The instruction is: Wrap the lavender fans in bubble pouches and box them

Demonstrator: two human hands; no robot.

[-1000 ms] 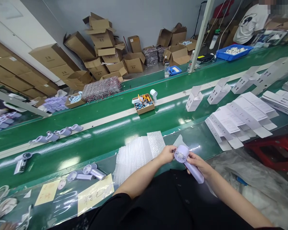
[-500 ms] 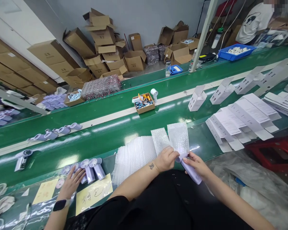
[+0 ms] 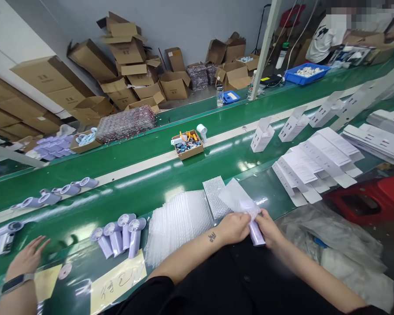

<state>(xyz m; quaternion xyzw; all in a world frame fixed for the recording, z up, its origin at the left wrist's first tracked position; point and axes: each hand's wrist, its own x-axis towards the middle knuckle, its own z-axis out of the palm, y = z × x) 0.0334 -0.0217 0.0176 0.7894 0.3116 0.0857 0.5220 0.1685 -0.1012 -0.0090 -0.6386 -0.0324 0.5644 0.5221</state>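
A purple handheld fan [image 3: 256, 234] is partly inside a clear bubble-wrap bag [image 3: 238, 197]. My left hand [image 3: 238, 226], fingers closed, grips the bag around the fan's upper end. My right hand [image 3: 266, 227] is wrapped round the other side of the same fan and bag. The fan's head is hidden by the plastic and my fingers. Just left of the held bag lies a single bubble-wrap bag [image 3: 216, 197], beside a fanned stack of bubble-wrap bags [image 3: 180, 223]. Several purple fans [image 3: 116, 238] lie left of the stack, above a yellow handwritten note [image 3: 118, 282].
Another person's hand [image 3: 26, 258] with a watch reaches in at the left. Flattened white boxes [image 3: 311, 166] lie at the right, with upright white boxes [image 3: 262, 135] behind them. A small carton of parts [image 3: 188, 151] stands on the green conveyor [image 3: 144, 175]. A red stool [image 3: 367, 201] is at lower right.
The held bag has tilted left and the fan stands more upright, with less of it showing. The other person's hand has left the purple fans and moved left. The view has shifted slightly.
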